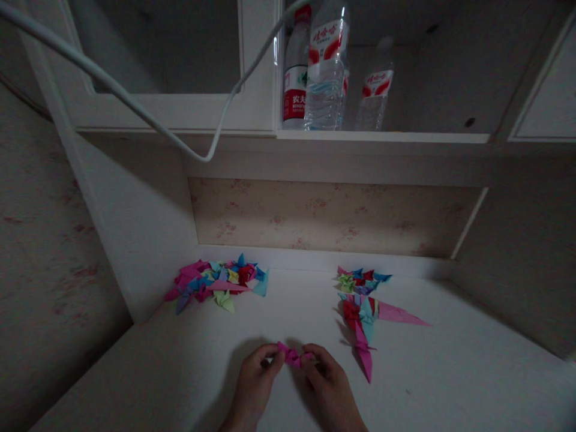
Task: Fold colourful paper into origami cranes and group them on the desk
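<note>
Head view, grip: left hand [258,378] and right hand [330,384] each pinch one end of the pink paper [293,357], probably to steady it.
Pink paper: small, creased, bunched; between both hands, over the table [450,360].
Right folded papers [366,315]: pointed ends splayed, near the right hand.
Left folded papers [207,282]: mixed colours, heaped far back, likely leaving working room.
</note>
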The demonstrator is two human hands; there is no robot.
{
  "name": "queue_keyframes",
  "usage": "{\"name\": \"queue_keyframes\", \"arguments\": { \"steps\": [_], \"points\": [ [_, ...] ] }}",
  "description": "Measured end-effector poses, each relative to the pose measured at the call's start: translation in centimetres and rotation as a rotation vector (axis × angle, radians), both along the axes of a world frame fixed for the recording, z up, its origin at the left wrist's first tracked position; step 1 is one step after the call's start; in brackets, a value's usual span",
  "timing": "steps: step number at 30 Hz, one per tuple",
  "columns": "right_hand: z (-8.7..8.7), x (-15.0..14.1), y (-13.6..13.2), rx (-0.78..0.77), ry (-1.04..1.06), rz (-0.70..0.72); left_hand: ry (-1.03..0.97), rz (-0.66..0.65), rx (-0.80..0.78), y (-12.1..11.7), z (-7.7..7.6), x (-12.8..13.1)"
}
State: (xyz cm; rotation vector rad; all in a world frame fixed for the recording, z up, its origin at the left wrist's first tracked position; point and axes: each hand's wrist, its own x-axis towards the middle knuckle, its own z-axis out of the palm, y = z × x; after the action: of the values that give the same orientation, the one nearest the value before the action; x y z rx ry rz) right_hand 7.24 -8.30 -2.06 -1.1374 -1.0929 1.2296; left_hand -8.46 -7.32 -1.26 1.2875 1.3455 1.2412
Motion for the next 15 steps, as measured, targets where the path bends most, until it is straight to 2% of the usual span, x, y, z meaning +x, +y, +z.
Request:
{"name": "queue_keyframes", "arguments": {
  "steps": [5,9,15],
  "points": [
    [-0.4,0.1,-0.1,0.007,-0.018,0.008,-0.024,0.032,-0.013,-0.1,0.4,0.1],
    [0.0,0.0,-0.4,0.029,-0.099,0.004,-0.029,0.040,-0.037,-0.3,0.8,0.1],
    [1.9,1.6,-0.9,0.140,-0.215,0.019,-0.059,-0.105,-0.079,-0.2,0.2,0.1]
  ]
}}
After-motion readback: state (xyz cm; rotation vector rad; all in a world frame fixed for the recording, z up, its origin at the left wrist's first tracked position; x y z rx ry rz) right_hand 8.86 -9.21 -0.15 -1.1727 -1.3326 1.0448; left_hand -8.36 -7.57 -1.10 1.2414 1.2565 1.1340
